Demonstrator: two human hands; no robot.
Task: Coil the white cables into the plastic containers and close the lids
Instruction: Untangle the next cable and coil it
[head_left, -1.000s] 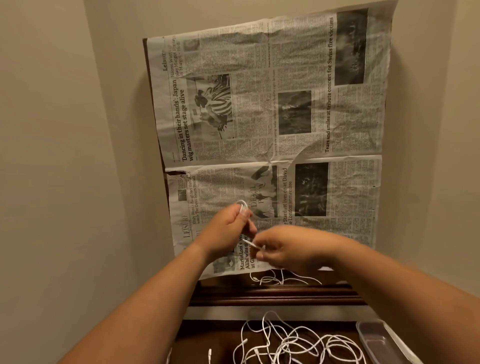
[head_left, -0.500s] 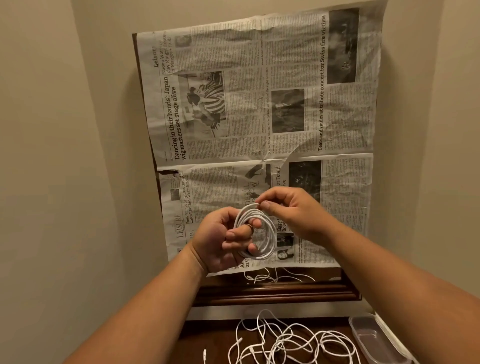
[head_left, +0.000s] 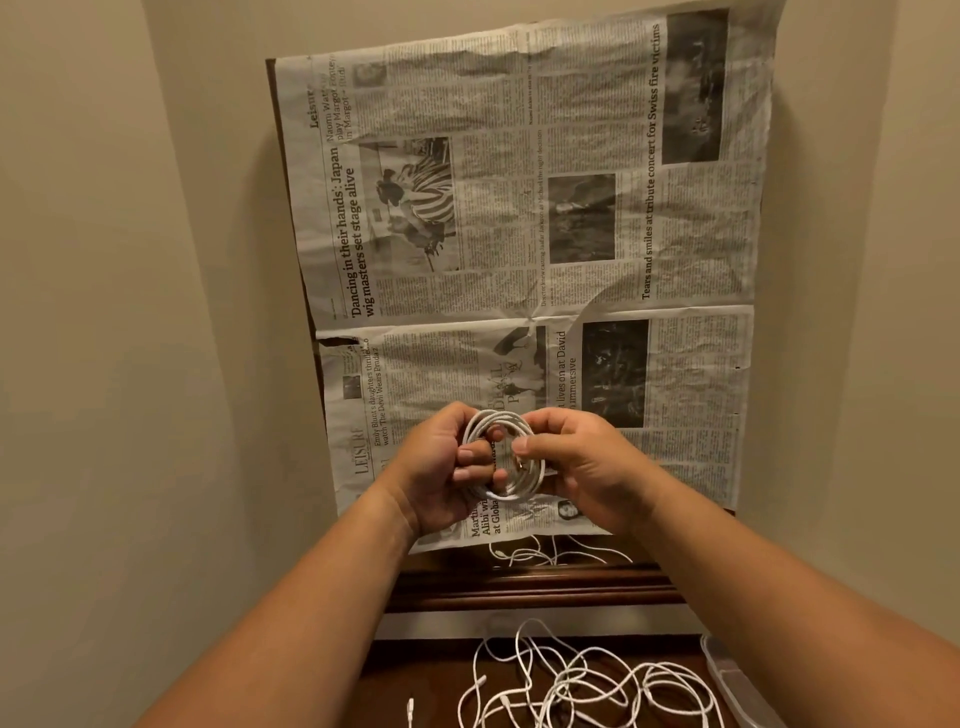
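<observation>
A coiled white cable (head_left: 525, 480) is held in the air in front of a newspaper. My left hand (head_left: 439, 467) grips the coil's left side with curled fingers through the loop. My right hand (head_left: 582, 467) holds its right side, thumb on the front of the coil. A tangle of loose white cables (head_left: 576, 686) lies on the dark wooden surface below. A clear plastic container (head_left: 737, 686) shows partly at the lower right edge.
A spread newspaper (head_left: 519, 234) covers the upright dark wooden surface ahead. More white cable (head_left: 550, 555) lies on a wooden ledge (head_left: 519, 587) below it. Beige walls close in on the left and right.
The wound cable went from a few turns to a full coil. My right hand moved from the coil's top down to its right side, and both hands now hold it.
</observation>
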